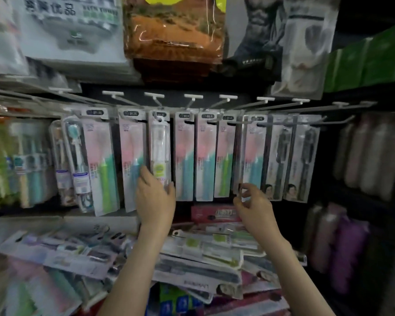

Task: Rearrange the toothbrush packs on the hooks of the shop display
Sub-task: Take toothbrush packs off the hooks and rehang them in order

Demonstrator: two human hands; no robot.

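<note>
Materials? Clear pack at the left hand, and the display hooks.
The clear toothbrush pack: seemingly glossy transparent plastic blister; the brush shows through it, edges glint. The display hooks: thin pale rods, likely coated metal wire, though blurred. Their white tips: probably matte plastic.

Pink-teal toothbrush packs (184,156) hanging upright on hooks (193,96); clear pack (160,144) among them

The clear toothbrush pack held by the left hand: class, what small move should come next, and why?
Probably slide the clear toothbrush pack forward along its hook and off. The left hand grips its lower end, and it hangs as the odd one among pink-and-teal packs, so it looks misplaced there.
</note>
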